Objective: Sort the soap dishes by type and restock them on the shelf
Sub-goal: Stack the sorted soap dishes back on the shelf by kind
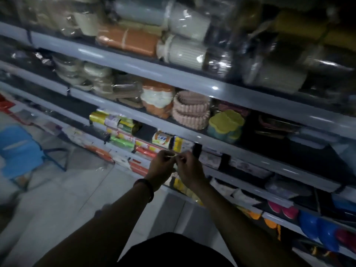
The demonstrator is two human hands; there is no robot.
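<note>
My left hand and my right hand meet in front of the lower shelves, fingertips pinched together on a small pale band or tie stretched between them. On the shelf above sit soap dishes: a stack of pink ribbed dishes, an orange and white wrapped dish, a yellow and teal flower-shaped dish, and beige wrapped dishes to the left. The picture is dark and blurred.
Grey metal shelves run diagonally across the view. Wrapped cups and holders fill the top shelf. Colourful rolls lie below the dishes. A blue plastic stool stands on the tiled floor at left. Blue and red items sit low right.
</note>
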